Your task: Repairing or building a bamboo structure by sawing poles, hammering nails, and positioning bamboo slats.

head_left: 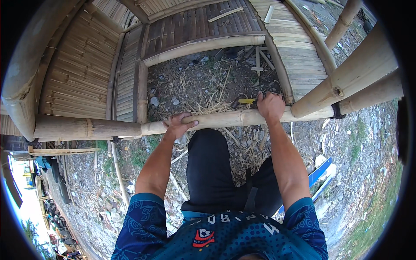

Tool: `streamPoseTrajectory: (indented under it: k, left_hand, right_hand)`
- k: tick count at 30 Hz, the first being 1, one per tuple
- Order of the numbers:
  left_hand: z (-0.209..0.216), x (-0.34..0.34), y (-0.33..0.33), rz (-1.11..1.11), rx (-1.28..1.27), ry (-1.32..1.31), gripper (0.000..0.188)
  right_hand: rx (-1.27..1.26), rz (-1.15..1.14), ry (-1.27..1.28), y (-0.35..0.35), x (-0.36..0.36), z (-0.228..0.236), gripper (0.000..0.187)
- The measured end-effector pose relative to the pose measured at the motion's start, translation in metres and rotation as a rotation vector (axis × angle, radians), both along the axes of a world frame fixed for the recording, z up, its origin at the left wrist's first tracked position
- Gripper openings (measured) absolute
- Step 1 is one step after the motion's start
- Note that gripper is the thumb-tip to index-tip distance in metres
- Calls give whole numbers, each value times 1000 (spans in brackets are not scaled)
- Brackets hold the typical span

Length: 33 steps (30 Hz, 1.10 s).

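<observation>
A thick bamboo pole (225,119) runs crosswise in front of me, pale in the middle and browner toward the left. My left hand (178,125) is wrapped over it left of centre, with the thumb lying along the near side. Farther right, my right hand (271,105) is closed at the pole's far edge, near the foot of an upright post. A tool with a yellow part (247,101) sticks out leftward from that fist. The rest of it is hidden in the hand, so I cannot tell its exact kind.
Slatted bamboo platforms (199,26) frame a gap of littered ground beyond the pole. A bamboo wall panel (80,71) rises at left, and a thick slanting post (346,82) at right. My knee (209,149) is close below the pole. A blue object (320,171) lies on the gravel.
</observation>
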<state>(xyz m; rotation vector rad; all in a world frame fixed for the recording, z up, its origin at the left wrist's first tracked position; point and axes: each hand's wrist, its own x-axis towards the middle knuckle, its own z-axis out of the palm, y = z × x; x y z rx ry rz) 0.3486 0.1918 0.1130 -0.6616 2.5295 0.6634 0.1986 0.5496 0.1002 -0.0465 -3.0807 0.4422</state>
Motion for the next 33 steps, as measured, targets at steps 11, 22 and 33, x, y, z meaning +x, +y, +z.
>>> streamPoseTrajectory:
  k: [11, 22, 33]
  left_hand:
    - [2, 0, 2, 17, 11, 20, 76]
    - [-7, -2, -7, 17, 73, -5, 79]
    - [-17, 0, -12, 10, 80, 18, 78]
  right_hand:
    - [4, -6, -10, 1, -1, -2, 46]
    - [-3, -15, -25, 0, 0, 1, 45]
    - [-10, -10, -16, 0, -1, -2, 45]
